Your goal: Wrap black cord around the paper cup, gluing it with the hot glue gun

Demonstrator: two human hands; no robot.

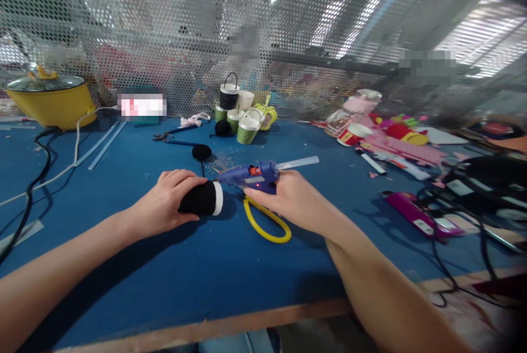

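Note:
A small black cup with a white rim [201, 199] lies on its side in my left hand [167, 196], its rim facing right. My right hand [294, 196] is wrapped round a blue hot glue gun [251, 174]; a clear glue stick [302, 162] pokes out of its back. The gun's nozzle points left and is close by the cup's upper edge; whether they touch I cannot tell. Below the gun shows the yellow handle loop [267, 227] of what look like scissors. A ball of black yarn [201, 152] sits just behind the cup, a black strand running toward it.
Several small green cups [247, 127], a black handled cup [229, 96] and another yarn ball [223, 128] stand at the back. Pliers [167, 135] lie left of them. A yellow electric pot [53, 100] with cords is far left. Craft pieces, a purple tool [420, 214] and cables crowd the right.

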